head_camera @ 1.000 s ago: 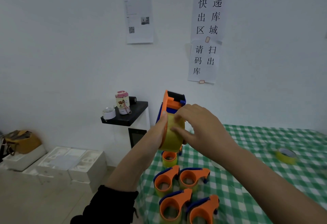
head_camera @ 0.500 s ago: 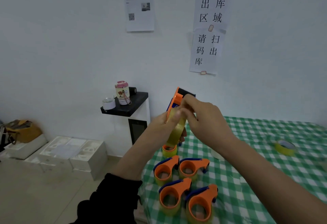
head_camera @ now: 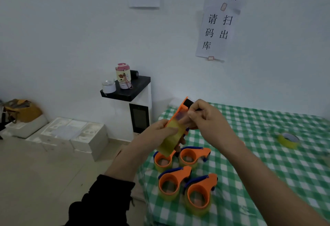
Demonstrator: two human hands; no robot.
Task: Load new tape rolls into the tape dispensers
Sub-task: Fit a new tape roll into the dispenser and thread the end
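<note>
My left hand (head_camera: 157, 131) grips an orange tape dispenser (head_camera: 180, 113) with a yellowish tape roll (head_camera: 170, 140) in it, held tilted above the table's near left corner. My right hand (head_camera: 207, 118) pinches the tape's free end near the dispenser's top, by its black blade end (head_camera: 189, 102). Several more orange and blue dispensers with rolls lie on the green checked tablecloth below, such as one (head_camera: 174, 181) in the front row and one (head_camera: 193, 156) behind it. A loose yellow tape roll (head_camera: 288, 140) lies further right on the cloth.
The table (head_camera: 267, 172) with green checked cloth fills the right side. A white cabinet with a black top (head_camera: 128, 91) holds a pink-lidded bottle (head_camera: 123, 75) and a small cup. White foam boxes (head_camera: 71, 134) and a yellow bag (head_camera: 21, 109) sit on the floor at left.
The camera has tipped downward. Both hands have lowered the dispenser toward the table and tilted it, and my right hand moved from the roll's side up to the dispenser's top end.
</note>
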